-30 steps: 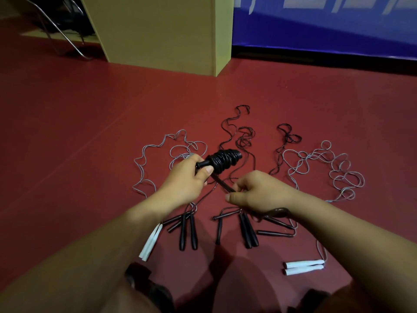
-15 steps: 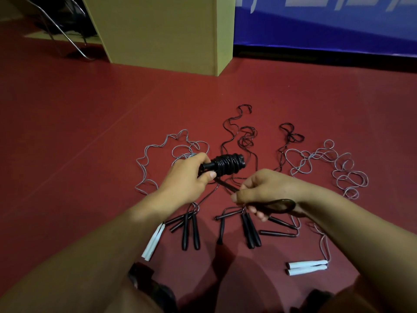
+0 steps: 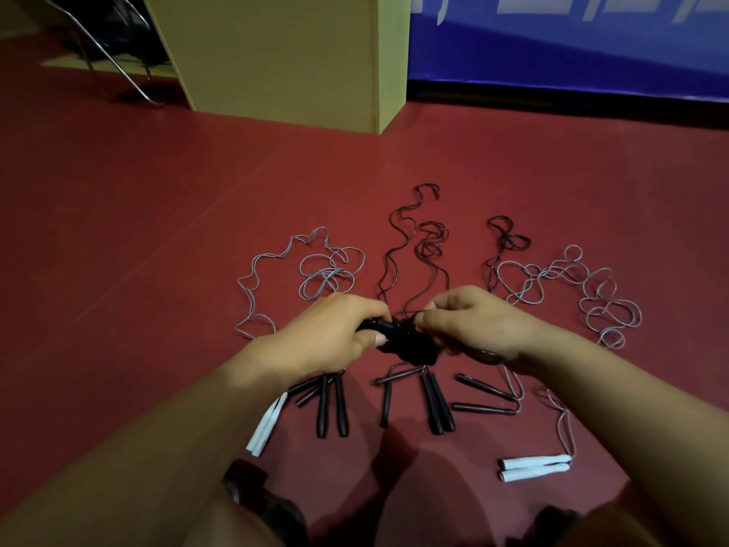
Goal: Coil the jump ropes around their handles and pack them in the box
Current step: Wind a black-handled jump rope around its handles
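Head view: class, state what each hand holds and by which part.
Left hand grips the black rope-wound jump rope handle bundle by its bare handle end; right hand pinches the thin black cord at the coil.

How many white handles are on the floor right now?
4. Two white handles lie side by side at the left, partly behind the left forearm; two more lie together at the lower right. The arms may hide others.

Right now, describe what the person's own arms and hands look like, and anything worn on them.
Both forearms are bare to the frame edge, with no sleeves in view. The left hand and right hand wear no gloves or visible rings. A dark, rounded item, possibly a watch, sits under the right wrist; it is mostly hidden.
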### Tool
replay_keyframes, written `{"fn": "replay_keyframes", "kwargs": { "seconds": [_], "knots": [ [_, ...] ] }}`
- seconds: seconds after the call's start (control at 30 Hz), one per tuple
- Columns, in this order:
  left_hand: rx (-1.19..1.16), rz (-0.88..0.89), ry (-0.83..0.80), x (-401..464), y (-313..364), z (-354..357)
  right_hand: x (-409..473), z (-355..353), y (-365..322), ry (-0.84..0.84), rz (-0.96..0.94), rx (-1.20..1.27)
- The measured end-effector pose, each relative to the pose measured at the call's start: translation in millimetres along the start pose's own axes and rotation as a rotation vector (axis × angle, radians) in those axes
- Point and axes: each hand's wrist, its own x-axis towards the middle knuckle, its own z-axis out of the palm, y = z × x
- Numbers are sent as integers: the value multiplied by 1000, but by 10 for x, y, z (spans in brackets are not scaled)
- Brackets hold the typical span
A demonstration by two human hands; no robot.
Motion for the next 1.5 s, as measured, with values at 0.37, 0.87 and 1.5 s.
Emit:
{"fn": "replay_keyframes", "kwargs": {
  "seconds": [0.37, 0.87, 1.5],
  "knots": [
    [-93, 38, -92, -96, 72, -45, -3, -21, -1, 70, -197, -52],
    [-628, 216, -129, -170, 86, -69, -51, -108, 11, -137, -28, 214],
    [-1265, -370, 98, -2, 489, 100, 27, 172, -84, 616, -233, 127]
  ]
}}
